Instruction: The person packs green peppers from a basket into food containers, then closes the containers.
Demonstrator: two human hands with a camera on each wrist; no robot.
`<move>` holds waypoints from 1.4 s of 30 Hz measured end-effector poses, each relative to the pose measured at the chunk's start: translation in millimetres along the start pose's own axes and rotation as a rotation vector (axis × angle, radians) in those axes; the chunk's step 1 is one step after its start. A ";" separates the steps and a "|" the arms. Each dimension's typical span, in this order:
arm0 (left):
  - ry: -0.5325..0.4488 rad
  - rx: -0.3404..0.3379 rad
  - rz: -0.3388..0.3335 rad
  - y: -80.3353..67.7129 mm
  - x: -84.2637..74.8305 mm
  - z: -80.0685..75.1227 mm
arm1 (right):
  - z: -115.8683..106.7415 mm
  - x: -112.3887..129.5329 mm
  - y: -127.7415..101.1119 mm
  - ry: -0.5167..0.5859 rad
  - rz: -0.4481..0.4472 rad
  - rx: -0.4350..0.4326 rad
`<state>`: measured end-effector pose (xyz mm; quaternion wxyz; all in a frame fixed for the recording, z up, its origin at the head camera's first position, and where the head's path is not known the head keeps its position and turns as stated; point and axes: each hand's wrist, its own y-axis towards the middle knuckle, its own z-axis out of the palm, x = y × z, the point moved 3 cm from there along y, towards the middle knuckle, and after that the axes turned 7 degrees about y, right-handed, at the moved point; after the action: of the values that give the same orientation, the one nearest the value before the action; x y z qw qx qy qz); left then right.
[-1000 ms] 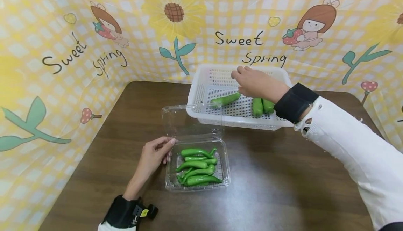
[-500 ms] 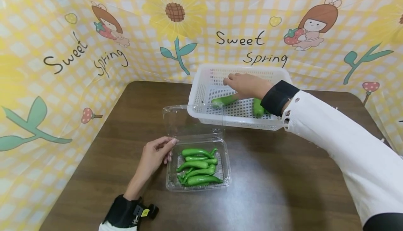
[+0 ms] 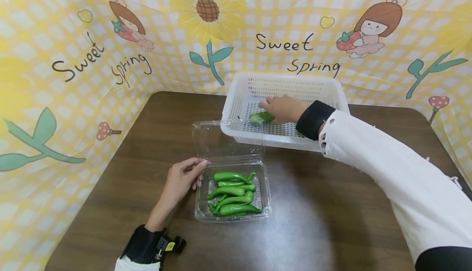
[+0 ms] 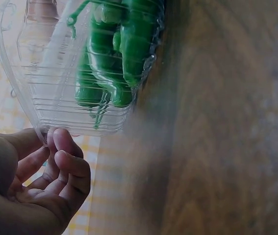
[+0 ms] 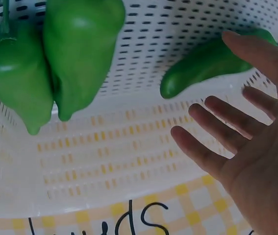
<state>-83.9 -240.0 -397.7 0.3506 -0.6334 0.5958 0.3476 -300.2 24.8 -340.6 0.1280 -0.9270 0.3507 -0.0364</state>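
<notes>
My right hand [image 3: 282, 108] reaches into a white perforated basket [image 3: 280, 142], fingers straight and spread [image 5: 227, 132], just over a long green pepper [image 3: 258, 117] [image 5: 202, 66]. Its thumb lies over that pepper. Two fatter green peppers [image 5: 45, 63] lie side by side farther right in the basket, behind my sleeve in the head view. My left hand [image 3: 182, 176] [image 4: 50, 166] pinches the left rim of a clear plastic clamshell container [image 3: 263, 207] [image 4: 55, 112]. Several slim green peppers [image 3: 230, 193] [image 4: 119, 49] lie in it.
The container's clear lid [image 3: 212, 140] stands open behind it, against the basket's front wall. Both sit on a dark wooden table [image 3: 324, 222]. A yellow checked printed backdrop [image 3: 166, 70] walls in the back and left sides.
My right hand has sunk lower and moved left inside the basket, down over the long pepper. The left hand and the container have not moved.
</notes>
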 end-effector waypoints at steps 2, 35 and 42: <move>-0.002 -0.009 -0.002 2.5 8.1 1.0 | 4.0 0.9 1.1 -0.002 0.002 0.020; 0.003 -0.024 0.022 1.9 14.5 2.6 | 15.2 -2.7 -3.0 0.016 0.097 0.081; 0.008 -0.021 0.030 3.7 13.5 0.8 | 7.6 -6.3 -10.9 0.098 0.148 0.099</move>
<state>-87.0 -246.4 -409.9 0.3362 -0.6294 0.6029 0.3568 -296.7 38.4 -344.9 0.1588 -0.8882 0.4219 -0.0892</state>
